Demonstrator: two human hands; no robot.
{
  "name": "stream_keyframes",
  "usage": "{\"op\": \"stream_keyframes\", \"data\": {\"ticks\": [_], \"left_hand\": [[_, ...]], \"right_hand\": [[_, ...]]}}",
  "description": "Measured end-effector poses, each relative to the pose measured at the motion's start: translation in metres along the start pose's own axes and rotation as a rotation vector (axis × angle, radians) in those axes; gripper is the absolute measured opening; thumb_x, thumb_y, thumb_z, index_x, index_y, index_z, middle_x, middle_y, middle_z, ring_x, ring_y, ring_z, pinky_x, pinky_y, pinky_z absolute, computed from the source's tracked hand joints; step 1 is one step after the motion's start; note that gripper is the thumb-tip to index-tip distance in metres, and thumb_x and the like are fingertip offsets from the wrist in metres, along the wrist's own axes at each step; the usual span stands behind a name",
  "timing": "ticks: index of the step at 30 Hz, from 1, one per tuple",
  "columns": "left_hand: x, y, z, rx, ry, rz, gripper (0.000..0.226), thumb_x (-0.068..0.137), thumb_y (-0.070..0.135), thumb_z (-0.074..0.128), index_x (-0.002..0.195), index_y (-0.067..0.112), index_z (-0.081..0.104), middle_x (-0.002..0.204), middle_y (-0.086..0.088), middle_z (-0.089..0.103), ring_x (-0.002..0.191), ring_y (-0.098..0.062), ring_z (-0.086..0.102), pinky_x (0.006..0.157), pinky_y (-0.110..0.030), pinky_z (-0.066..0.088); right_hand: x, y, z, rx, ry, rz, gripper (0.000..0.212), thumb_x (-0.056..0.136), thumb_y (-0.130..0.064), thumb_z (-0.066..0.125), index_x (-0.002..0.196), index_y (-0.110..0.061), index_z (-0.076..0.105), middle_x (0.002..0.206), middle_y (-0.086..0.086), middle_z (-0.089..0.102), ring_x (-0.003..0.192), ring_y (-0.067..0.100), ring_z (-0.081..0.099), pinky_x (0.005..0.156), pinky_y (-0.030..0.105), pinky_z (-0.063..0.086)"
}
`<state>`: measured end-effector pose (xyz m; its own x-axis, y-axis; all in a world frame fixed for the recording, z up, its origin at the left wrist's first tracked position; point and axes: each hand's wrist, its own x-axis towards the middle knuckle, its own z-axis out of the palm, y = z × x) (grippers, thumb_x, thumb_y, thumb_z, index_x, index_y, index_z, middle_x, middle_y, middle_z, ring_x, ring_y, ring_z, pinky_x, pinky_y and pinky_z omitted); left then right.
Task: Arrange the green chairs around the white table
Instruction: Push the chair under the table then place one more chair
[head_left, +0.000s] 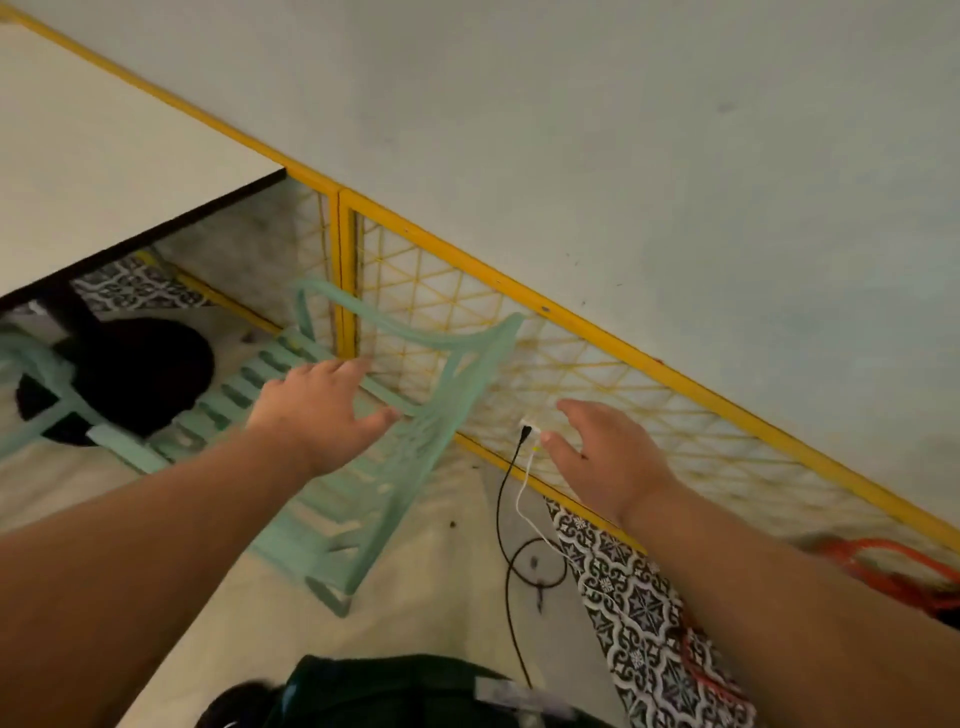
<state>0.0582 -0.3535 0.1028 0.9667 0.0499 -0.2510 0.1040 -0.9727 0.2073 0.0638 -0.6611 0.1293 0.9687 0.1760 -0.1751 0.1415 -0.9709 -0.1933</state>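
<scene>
A pale, plain painted wall (623, 130) rises above a yellow metal-framed lattice panel (597, 374). Black-and-white patterned floor tiles (634, 613) border a cream floor (249, 613), where thin black and white cables (506, 519) trail.

The green chair (395, 467) looks like moulded plastic, pale mint, with a smooth, slightly satin finish on its slatted seat and curved back rail. The white table (104, 156) has a smooth, matt top, likely laminate, with a dark edge strip. The yellow frame (571, 322) along the wall appears to be painted metal, glossy, with thin yellow mesh strung inside it. The wall (675, 130) above is matt painted plaster, faintly scuffed. The floor (218, 623) is pale and smooth; the patterned tiles (634, 613) beside it carry a black-and-white print. 2 cables (511, 488), black and white, look rubbery
</scene>
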Motion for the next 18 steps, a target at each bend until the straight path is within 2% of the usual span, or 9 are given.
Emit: {"op": "stream_keyframes", "data": {"ticks": [4,8,12,18], "left_hand": [[-0.015,0.008,0.015,-0.027,0.015,-0.104,0.090,0.088,0.083,0.034,0.160,0.030,0.028,0.165,-0.001,0.038,0.148,-0.031,0.038,0.115,-0.053,0.038],[-0.015,0.001,0.014,-0.028,0.033,-0.205,0.090,0.089,0.083,0.034,0.161,0.030,0.028,0.165,0.001,0.037,0.150,-0.028,0.035,0.116,-0.052,0.035],[-0.010,0.001,0.014,-0.023,0.048,-0.274,0.088,0.090,0.082,0.034,0.162,0.031,0.026,0.166,0.002,0.036,0.151,-0.028,0.034,0.117,-0.052,0.034],[-0.011,0.018,0.031,-0.069,0.046,-0.399,0.090,0.090,0.083,0.028,0.163,0.031,0.020,0.168,0.003,0.031,0.154,-0.024,0.028,0.122,-0.050,0.030]], "right_hand": [[0.033,0.019,-0.005,-0.021,-0.060,-0.108,0.059,0.103,-0.052,0.049,0.149,-0.015,0.050,0.145,0.009,0.058,0.134,0.027,0.051,0.107,0.042,0.042],[0.069,0.010,-0.006,-0.008,-0.058,-0.205,0.061,0.103,-0.053,0.047,0.153,-0.018,0.045,0.150,0.007,0.054,0.139,0.026,0.047,0.111,0.040,0.039],[0.099,0.002,0.006,0.020,-0.079,-0.282,0.059,0.103,-0.050,0.051,0.150,-0.015,0.050,0.145,0.008,0.058,0.134,0.028,0.051,0.108,0.041,0.043],[0.149,0.009,0.020,-0.047,-0.183,-0.427,0.060,0.103,-0.053,0.048,0.151,-0.017,0.049,0.149,0.006,0.055,0.137,0.025,0.049,0.111,0.039,0.040]]}}
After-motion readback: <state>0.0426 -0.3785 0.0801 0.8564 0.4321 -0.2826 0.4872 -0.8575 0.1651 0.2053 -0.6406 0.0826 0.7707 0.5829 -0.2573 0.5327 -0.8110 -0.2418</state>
